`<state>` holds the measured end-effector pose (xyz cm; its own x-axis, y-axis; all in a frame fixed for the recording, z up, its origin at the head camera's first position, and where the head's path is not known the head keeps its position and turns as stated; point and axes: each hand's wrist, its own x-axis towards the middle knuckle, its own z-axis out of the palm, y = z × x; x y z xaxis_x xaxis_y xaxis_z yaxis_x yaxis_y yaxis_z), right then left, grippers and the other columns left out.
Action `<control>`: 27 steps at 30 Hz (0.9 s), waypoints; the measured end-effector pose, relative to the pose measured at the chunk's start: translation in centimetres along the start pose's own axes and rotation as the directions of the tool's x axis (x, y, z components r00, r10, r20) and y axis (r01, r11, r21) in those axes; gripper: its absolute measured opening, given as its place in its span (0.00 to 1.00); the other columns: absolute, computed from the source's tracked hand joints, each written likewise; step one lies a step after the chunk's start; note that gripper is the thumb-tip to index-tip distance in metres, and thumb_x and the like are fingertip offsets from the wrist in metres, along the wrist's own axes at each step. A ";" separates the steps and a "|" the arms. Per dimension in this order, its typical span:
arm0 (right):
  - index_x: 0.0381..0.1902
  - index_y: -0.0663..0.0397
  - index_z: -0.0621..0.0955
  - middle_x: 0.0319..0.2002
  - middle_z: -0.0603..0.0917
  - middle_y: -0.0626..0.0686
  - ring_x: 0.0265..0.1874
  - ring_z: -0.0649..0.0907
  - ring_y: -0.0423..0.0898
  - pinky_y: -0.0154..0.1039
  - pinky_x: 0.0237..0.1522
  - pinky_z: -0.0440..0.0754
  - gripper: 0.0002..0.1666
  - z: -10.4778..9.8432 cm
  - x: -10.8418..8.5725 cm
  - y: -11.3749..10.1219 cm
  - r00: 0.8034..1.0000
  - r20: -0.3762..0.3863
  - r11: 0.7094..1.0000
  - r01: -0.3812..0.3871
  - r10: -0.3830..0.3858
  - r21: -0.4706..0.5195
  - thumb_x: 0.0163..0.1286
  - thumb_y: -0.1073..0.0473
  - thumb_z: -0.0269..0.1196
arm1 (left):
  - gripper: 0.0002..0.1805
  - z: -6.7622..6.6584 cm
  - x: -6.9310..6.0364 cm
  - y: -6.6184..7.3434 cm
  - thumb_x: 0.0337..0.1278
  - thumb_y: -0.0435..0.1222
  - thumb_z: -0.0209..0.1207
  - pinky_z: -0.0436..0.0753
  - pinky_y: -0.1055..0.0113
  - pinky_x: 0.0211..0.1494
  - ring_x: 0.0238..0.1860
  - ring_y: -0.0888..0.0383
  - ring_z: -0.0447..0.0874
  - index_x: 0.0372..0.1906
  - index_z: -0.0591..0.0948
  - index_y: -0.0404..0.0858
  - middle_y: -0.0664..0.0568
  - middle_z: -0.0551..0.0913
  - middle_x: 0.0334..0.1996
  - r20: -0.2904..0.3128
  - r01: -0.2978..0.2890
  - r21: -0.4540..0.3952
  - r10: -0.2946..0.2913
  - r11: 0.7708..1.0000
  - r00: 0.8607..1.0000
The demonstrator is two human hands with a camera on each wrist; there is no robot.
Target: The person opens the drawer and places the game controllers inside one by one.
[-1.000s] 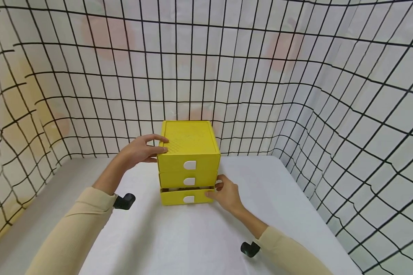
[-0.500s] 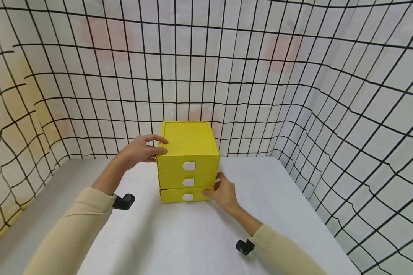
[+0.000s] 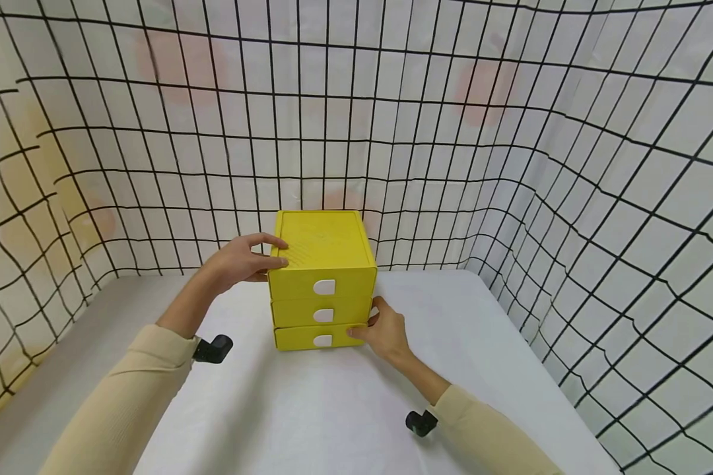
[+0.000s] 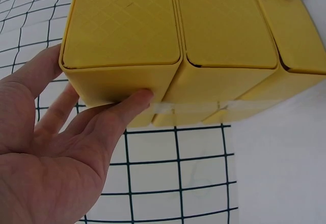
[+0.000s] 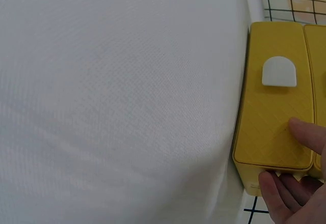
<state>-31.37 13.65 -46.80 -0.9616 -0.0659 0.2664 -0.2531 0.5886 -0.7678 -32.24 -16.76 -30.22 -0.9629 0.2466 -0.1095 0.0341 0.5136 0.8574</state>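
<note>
A yellow drawer unit (image 3: 323,241) with three stacked drawers, each with a white tab handle, stands on the white table. The bottom drawer (image 3: 300,338) sits flush or nearly flush with the others. My left hand (image 3: 237,264) grips the upper left edge, some fingers over the top and others against the side; in the left wrist view the left hand (image 4: 66,137) spans that edge. Low at the front right corner, my right hand (image 3: 386,333) holds the bottom drawer's area. In the right wrist view, the right hand's thumb (image 5: 307,133) presses the drawer front, its fingers curled by the side.
White cloth covers the table (image 3: 327,409). A black grid net (image 3: 451,158) stands behind and at both sides, with a pale sheet behind it. Black wrist cameras sit at the left sleeve (image 3: 214,348) and the right sleeve (image 3: 422,423).
The bottom drawer, slightly open a second ago, has slid back into the unit with my right hand moving along. My left hand has kept its place on the upper edge.
</note>
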 end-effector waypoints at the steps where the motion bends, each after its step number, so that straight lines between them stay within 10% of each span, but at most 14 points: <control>1: 0.46 0.56 0.76 0.28 0.88 0.53 0.24 0.86 0.42 0.34 0.24 0.83 0.32 0.0 0.0 0.0 1.000 0.000 1.000 -0.001 0.001 -0.001 0.49 0.55 0.82 | 0.29 0.0 0.0 0.0 0.67 0.45 0.65 0.81 0.53 0.66 0.52 0.49 0.83 0.69 0.72 0.44 0.41 0.78 0.60 0.004 -0.002 -0.002 0.002 1.000 1.000; 27: 0.45 0.57 0.75 0.25 0.84 0.52 0.22 0.82 0.41 0.34 0.23 0.81 0.29 0.1 -0.2 0.5 0.999 0.025 0.999 0.025 -0.024 -0.047 0.53 0.55 0.80 | 0.32 0.1 -0.5 -1.0 0.67 0.46 0.64 0.82 0.52 0.65 0.63 0.42 0.79 0.72 0.71 0.44 0.39 0.73 0.68 0.027 -0.041 -0.042 0.042 0.998 0.999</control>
<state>-31.35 13.81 -47.28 -0.9576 -0.0997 0.2701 -0.2716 0.6242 -0.7326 -31.81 -17.30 -31.08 -0.9529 0.2904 -0.0872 0.0618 0.4677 0.8817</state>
